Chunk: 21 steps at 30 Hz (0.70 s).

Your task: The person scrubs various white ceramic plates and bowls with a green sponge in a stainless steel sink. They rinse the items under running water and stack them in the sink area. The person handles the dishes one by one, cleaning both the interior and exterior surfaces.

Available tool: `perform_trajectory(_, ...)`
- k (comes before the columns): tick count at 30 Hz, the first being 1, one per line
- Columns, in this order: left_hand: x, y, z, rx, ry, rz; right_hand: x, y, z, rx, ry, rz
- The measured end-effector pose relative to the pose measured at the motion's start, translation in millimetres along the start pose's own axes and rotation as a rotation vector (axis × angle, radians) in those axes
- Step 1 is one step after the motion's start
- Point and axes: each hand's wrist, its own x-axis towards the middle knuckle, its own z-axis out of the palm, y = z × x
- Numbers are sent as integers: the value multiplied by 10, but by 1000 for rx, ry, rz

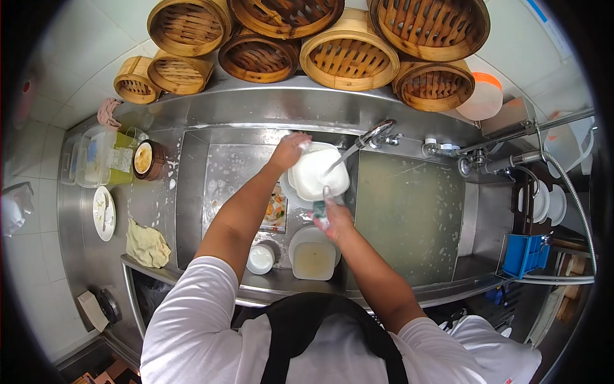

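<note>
Over the left sink basin (225,163) I hold a white rounded-square dish (314,168) under the faucet's running water. My left hand (291,150) grips its far left rim; the fingertips are blurred. At its near edge, my right hand (337,218) has a green scouring sponge (320,211) in its fingers, and the thumb reaches the dish's rim. Beneath the dish lies another pale dish, partly covered. A metal strainer (275,211) with food scraps sits beside it. Closer to me are a white bowl (261,259) and a square dish of cloudy liquid (314,261).
A faucet (376,132) reaches in from the back wall. Murky water (407,216) fills the right basin. Several bamboo steamers (350,57) line the back ledge. A cloth (147,243) and an oval plate (104,213) lie left. A blue caddy (526,256) hangs right, near a hose (575,192).
</note>
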Motion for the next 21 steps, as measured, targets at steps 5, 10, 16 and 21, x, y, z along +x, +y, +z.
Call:
perform_trajectory(5,-287,193,-74,-1062,229,-598,697,720,-660,-507,-273,-367)
perform_trajectory(10,-1800,176,178,263,261,-494,-512,568,-684,-432,-308,-172)
perform_trajectory(16,-2981,534,747,558,-270,53,-463,651,-1077,-385,-204,-303)
perform_trajectory(21,-2693,642,702,419,-530,-374,-1161,492,-826,-181,-81,-307)
